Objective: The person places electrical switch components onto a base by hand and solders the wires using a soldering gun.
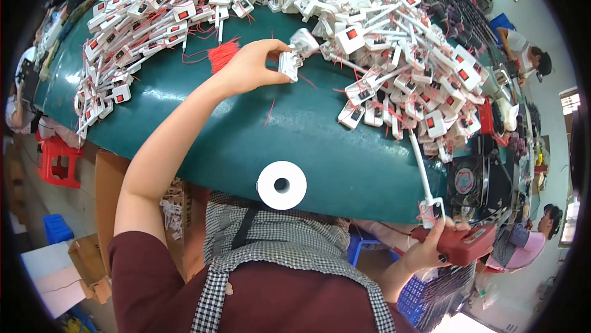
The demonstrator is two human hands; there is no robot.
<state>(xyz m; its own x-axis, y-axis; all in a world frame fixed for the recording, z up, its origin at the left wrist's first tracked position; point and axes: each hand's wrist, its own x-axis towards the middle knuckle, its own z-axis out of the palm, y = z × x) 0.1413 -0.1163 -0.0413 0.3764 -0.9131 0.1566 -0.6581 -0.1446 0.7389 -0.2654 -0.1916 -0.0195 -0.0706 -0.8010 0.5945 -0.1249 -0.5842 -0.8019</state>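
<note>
So the left hand point(249, 65) is stretched out over the middle of the green bench point(320, 160), fingers pinched shut on a small white plug part point(289, 65) right at the near fringe of the big heap of white switch pieces point(400, 56) piled along the far right side. A bundle of red wires point(223, 55) pokes out just behind that hand. The right hand point(431, 244) sits down past the bench's near right corner, wrapped tight around a red handheld tool point(465, 244), with a white corded piece point(431, 207) at its tip. Another heap of white switches point(148, 19) fills the far left corner, and a white tape roll point(282, 185) sits at the near edge.
</note>
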